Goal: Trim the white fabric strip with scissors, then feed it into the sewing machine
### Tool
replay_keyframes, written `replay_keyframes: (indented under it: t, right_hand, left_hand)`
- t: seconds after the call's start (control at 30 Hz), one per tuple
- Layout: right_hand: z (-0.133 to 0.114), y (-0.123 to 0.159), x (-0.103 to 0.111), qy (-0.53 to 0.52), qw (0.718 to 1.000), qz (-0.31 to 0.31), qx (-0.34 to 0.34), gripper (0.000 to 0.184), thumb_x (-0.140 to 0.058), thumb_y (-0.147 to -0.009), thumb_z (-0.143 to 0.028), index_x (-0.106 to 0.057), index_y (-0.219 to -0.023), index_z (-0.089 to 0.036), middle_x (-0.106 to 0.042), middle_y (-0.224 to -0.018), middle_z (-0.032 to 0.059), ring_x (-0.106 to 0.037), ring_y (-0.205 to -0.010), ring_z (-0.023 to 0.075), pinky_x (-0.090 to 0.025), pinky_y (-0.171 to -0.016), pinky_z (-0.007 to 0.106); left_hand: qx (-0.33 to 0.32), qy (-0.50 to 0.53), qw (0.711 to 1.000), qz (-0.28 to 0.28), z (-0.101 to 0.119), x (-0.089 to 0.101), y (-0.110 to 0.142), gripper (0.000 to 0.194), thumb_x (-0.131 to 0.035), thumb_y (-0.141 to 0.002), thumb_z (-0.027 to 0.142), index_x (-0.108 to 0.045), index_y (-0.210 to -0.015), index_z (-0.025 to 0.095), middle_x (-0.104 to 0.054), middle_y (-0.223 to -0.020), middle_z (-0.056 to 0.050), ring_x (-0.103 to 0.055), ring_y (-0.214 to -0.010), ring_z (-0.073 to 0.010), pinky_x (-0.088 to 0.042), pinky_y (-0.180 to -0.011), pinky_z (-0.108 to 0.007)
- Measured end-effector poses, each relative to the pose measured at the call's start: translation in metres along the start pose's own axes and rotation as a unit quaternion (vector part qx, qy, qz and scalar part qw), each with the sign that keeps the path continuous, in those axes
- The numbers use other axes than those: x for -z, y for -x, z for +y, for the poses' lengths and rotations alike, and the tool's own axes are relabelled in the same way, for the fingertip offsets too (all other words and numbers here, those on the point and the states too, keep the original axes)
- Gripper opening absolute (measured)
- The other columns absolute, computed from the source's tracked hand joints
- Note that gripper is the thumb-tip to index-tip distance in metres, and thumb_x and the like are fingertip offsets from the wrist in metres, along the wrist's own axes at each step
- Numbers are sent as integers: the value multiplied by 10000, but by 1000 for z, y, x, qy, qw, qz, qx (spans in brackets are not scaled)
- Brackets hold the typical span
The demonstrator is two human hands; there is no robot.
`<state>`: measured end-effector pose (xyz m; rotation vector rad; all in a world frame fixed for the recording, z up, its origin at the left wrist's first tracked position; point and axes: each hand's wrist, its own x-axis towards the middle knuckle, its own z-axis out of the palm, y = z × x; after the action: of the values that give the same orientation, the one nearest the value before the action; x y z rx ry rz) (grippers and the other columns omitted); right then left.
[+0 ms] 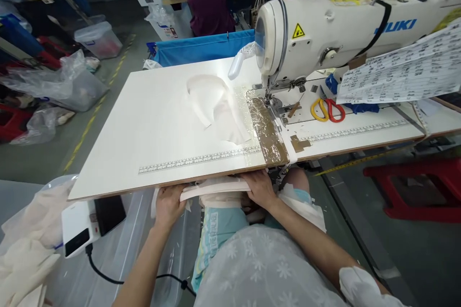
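Observation:
Below the table's front edge, a pale pinkish-white strip of folded fabric (216, 188) is stretched across my lap. At its left end my left hand (170, 205) is closed on it, the fingertips partly hidden under the tabletop. My right hand (260, 189) grips the other end, its fingers also partly tucked beneath the edge. More pale cloth lies on my thighs under the strip. On the white tabletop (144, 120) above my hands rest pale curved fabric pieces (219, 105), left of the sewing machine (324, 29).
Yellow-and-red-handled scissors (327, 110) lie right of the needle. Printed paper sheets (403, 64) hang against the machine. Lower left, a white device with a cable (81, 225) sits by a clear plastic bin with cloth. A red stool (418, 187) stands right; a person sits ahead.

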<state>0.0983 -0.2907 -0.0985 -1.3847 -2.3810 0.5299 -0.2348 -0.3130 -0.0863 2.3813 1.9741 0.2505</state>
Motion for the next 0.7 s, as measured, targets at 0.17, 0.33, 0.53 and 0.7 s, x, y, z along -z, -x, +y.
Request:
replay_keyframes:
  t: [0.17, 0.33, 0.53, 0.7]
  right_hand:
    - [23, 30, 0, 4, 999, -42, -20, 386, -667, -828, -308, -624, -1203, -228, -648, -1181, 84, -549, -1111, 282, -345, -1040, 453]
    - [67, 97, 33, 21, 986, -47, -157, 205, -454, -952, -221, -657, -965, -203, -694, -878, 42, -631, -796, 189, -433, -741, 307]
    - [57, 146, 45, 40, 974, -53, -216, 121, -600, -887, -308, -646, -885, -196, -665, -856, 47, -619, -828, 221, -382, -760, 324]
    - [46, 147, 31, 33, 970, -8, -242, 129, -581, -877, -294, -646, -881, -182, -641, -857, 69, -602, -796, 226, -362, -708, 311]
  left_hand:
    - [5, 13, 999, -40, -8, -50, 11, 525, -480, -748, 322, -598, -1210, 102, -683, -1107, -209, -614, -1094, -381, -475, -929, -531]
    - [34, 98, 994, 36, 10, -41, 34, 578, -433, -861, 408, -493, -1306, 44, -600, -1218, -262, -566, -1159, -398, -520, -891, -518]
    - [38, 369, 927, -54, 105, -3, 26, 419, -439, -948, 438, -555, -1270, 197, -693, -1091, -118, -674, -922, -244, -435, -409, -207]
    - [-15, 467, 864, -186, 165, -13, 15, 405, -440, -938, 452, -628, -1196, 202, -724, -1046, -95, -682, -954, -230, -554, -729, -284]
